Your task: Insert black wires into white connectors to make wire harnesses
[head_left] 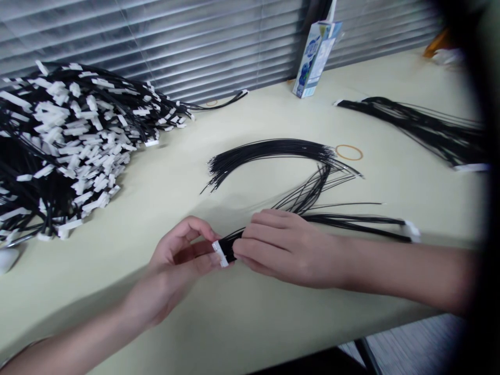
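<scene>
A white connector [221, 253] with black wires running from it is pinched between the thumb and fingers of my left hand [183, 260]. Close beside it, my right hand [283, 247] is closed around the black wires [232, 245] just behind the connector; its fingertips are partly hidden. Those wires come out past my right hand and fan away to the upper right. Part of a wire bundle with a white connector [412, 230] at its end lies behind my right wrist. Just beyond my hands is a curved bundle of loose black wires [269, 150] with bare metal ends.
A big heap of black cables with white connectors [89, 140] covers the table's left side. At the back stand a drink carton [316, 60] and window blinds [219, 41]. A rubber band [349, 152] and another cable bundle [410, 122] lie to the right.
</scene>
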The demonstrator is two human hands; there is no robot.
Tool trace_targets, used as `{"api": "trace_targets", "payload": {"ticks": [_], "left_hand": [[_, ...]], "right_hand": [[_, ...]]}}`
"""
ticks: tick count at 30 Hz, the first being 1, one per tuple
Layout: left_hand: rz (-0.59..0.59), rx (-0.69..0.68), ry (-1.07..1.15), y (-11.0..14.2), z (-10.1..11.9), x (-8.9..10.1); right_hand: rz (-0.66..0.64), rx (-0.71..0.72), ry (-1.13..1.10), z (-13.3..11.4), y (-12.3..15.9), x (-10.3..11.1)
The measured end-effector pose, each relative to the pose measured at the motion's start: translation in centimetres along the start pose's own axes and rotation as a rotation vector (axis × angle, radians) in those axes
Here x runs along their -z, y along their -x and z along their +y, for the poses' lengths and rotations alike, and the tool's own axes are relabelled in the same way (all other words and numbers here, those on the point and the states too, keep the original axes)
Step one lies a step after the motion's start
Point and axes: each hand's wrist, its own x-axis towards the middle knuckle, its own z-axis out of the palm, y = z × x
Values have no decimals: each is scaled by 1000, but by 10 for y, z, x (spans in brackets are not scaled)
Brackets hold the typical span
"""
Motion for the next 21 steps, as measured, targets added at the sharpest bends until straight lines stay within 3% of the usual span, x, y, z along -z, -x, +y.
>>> {"api": "trace_targets", "payload": {"ticks": [21], "left_hand": [[10,-39,-8,0,-2,0]], "right_hand": [[53,4,-132,-1,-5,-6]]}}
